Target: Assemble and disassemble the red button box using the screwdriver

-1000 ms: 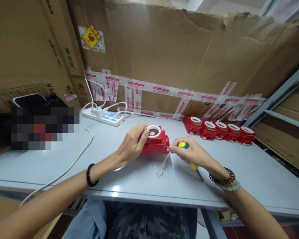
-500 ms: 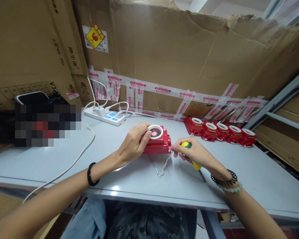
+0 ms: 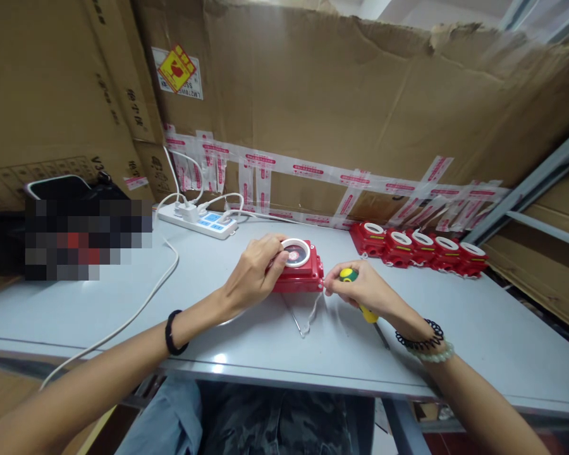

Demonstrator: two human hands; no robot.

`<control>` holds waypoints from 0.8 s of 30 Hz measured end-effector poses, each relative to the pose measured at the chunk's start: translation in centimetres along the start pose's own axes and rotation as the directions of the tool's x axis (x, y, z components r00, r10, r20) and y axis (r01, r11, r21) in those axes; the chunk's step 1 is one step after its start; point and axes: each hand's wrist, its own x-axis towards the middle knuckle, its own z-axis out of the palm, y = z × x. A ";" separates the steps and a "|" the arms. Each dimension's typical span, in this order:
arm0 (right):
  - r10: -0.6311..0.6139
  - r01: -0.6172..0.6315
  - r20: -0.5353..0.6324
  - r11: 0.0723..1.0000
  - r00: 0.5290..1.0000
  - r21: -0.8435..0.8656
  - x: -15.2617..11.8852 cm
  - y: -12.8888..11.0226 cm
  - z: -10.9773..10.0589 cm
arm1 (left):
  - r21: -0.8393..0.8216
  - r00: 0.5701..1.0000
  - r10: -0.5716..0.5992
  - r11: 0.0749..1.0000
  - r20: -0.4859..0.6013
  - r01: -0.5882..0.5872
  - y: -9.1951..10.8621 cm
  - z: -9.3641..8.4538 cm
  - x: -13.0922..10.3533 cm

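A red box with a white ring around a dark round window lies on the table in front of me. My left hand grips its left side, thumb near the ring. At the box's right end, the fingertips of my right hand are pinched together by a white corner piece; whatever is between them is too small to make out. A yellow and green screwdriver is tucked in the same hand, its shaft pointing down and toward me. A thin white cord hangs from that corner to a slim metal rod on the table.
Several similar red boxes stand in a row at the back right. A white power strip with plugged cables is at the back left, and a white cable runs to the front edge. Tall cardboard walls the back.
My right hand has shifted slightly left, its fingertips still at the box's right corner. The red box and my left hand stay nearly in place. The whole view has moved a little.
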 end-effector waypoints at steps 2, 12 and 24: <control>0.005 -0.005 -0.005 1.000 1.000 -0.003 0.0 0.1 0.0 | 0.014 1.000 -0.006 1.000 0.004 0.006 0.0 0.1 0.0; 0.014 -0.022 0.077 0.994 0.997 0.108 0.1 0.1 -0.1 | 0.022 0.998 0.044 0.999 -0.036 -0.043 0.1 0.1 -0.2; 0.027 -0.039 0.118 0.993 0.993 0.108 0.2 0.9 0.2 | -0.162 0.985 -0.146 0.974 0.087 0.159 0.2 -0.1 0.4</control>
